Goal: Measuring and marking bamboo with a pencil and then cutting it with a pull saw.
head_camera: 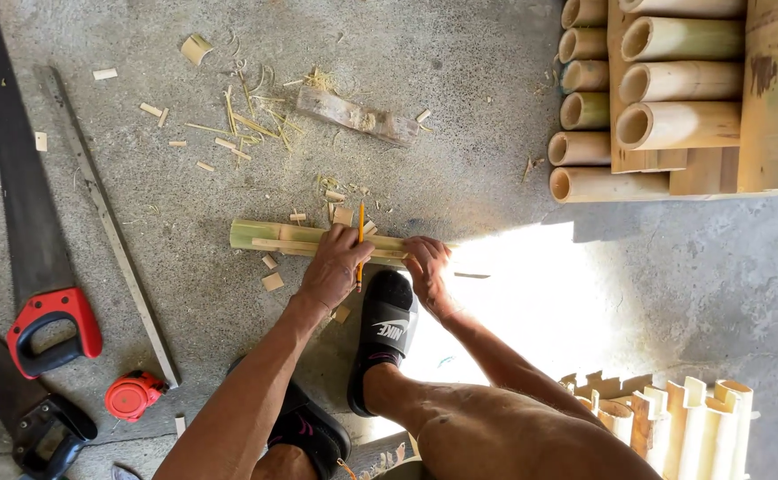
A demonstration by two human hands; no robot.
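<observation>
Your bamboo strip [278, 236] lies flat on the concrete floor [460, 151], long axis running left to right, and most of its free length sticks out to the left of your hands. Your left hand [334, 267] presses down on the middle of it, fingers [346, 240] spread flat and gripping nothing. The yellow pencil [360, 240] stands crosswise between your hands; can't tell which one pinches it. Your right hand [426, 265] curls over the strip's right end, just beside your sandal [385, 331].
</observation>
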